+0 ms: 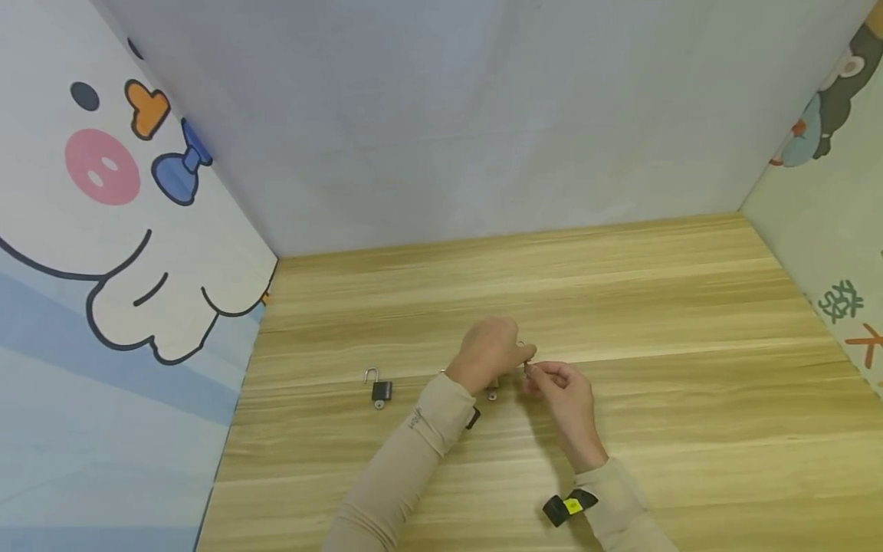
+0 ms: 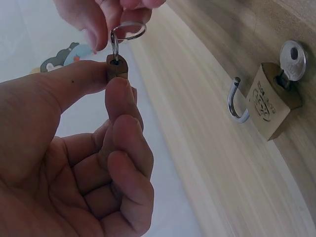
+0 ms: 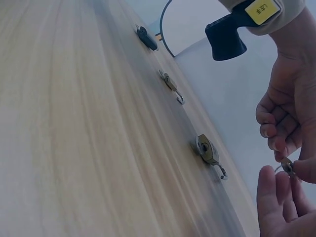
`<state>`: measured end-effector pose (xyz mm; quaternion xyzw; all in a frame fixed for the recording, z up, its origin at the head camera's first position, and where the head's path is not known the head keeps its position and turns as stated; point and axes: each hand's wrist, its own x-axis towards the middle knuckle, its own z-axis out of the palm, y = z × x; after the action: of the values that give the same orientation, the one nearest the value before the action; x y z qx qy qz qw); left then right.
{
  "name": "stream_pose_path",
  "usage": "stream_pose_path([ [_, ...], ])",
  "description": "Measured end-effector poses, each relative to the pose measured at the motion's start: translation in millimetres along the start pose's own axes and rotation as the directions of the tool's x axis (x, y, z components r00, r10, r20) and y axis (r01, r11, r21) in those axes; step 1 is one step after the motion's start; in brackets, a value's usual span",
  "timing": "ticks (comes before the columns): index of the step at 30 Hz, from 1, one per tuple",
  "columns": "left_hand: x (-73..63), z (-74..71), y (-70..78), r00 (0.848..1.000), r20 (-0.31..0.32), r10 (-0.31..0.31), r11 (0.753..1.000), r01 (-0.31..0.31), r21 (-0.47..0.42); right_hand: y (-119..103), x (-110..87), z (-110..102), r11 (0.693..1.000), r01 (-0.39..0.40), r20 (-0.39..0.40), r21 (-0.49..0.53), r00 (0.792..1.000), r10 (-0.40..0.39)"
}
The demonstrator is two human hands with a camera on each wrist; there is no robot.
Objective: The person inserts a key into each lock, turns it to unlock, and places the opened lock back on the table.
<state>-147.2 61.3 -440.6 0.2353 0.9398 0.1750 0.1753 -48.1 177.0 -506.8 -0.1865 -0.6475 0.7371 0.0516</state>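
Observation:
My left hand [image 1: 488,353] pinches a small brass padlock [image 2: 117,69] between thumb and forefinger, above the table. A silver key [image 2: 114,47], seen edge-on, stands in its keyhole, with a thin metal ring [image 2: 133,30] through it. My right hand [image 1: 567,399] has its thumb and forefinger at the key, close against the left fingertips. On the table below, a brass padlock [image 2: 269,103] lies with its shackle open and a round-headed key [image 2: 294,60] in it. The left hand partly covers this padlock in the head view.
A black padlock [image 1: 382,391] with an open shackle lies to the left. Between it and the nearer brass one is another brass padlock [image 3: 170,81], mostly hidden in the head view. Printed panels [image 1: 138,253] and a pale back wall [image 1: 441,130] edge the wooden table [image 1: 386,299].

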Motion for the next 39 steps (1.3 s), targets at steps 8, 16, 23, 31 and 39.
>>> stream_pose_path([
  [8,0.1,-0.2,-0.5,1.0,0.002,0.019,1.0,-0.019,-0.002,5.6,1.7,-0.2,0.998,-0.049,0.052,0.029,0.998,0.047],
  [16,-1.1,2.0,-2.7,0.998,0.013,0.057,0.996,-0.056,-0.065,8.8,2.9,3.5,0.972,-0.135,0.112,0.193,0.987,0.115],
  [23,-4.2,2.4,-3.0,0.999,0.005,0.044,0.997,-0.043,-0.065,6.3,0.8,8.9,0.958,-0.132,0.071,0.255,0.991,0.118],
  [31,-6.9,1.8,-0.7,0.999,-0.007,0.035,0.998,-0.036,-0.048,3.1,0.2,14.5,0.967,-0.111,0.037,0.23,0.994,0.105],
  [39,-9.4,-0.2,-0.5,0.997,-0.013,0.082,0.995,-0.082,-0.049,6.8,0.2,14.3,0.917,-0.189,0.114,0.35,0.981,0.158],
])
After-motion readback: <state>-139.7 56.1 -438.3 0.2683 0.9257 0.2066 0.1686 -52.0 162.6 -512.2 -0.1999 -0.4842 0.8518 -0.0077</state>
